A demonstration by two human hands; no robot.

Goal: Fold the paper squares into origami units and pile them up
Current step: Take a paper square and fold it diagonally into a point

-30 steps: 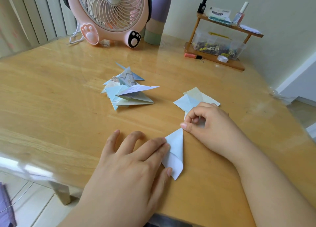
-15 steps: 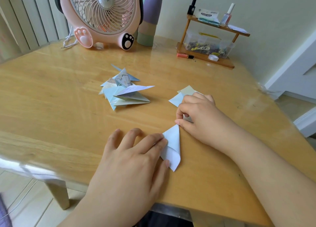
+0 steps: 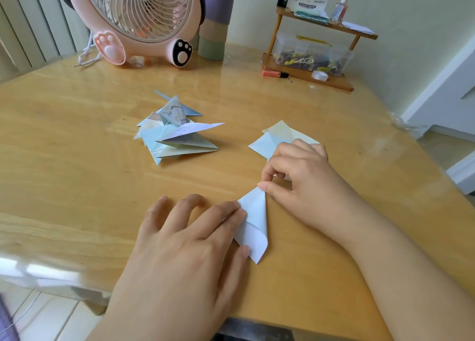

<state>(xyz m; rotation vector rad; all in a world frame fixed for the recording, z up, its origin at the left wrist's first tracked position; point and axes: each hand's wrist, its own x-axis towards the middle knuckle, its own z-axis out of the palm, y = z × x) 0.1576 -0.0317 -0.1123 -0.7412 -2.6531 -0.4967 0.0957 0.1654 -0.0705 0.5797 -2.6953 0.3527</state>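
My left hand (image 3: pixel 190 240) presses flat fingers on the half-folded pale blue paper (image 3: pixel 253 225); my right hand (image 3: pixel 298 183) pinches its tip. Beyond it a pile of finished units (image 3: pixel 174 132) sits; unfolded squares (image 3: pixel 277 138) wait behind my right hand.

Left hand (image 3: pixel 180 243): bare, no glove, no ring, no watch or band on wrist. Nails short, unpainted. Forearm bare to frame edge, no sleeve visible.
Right hand (image 3: pixel 303 186): bare, no ring, no band. Nails short, unpainted. Forearm bare to frame edge, no sleeve visible.
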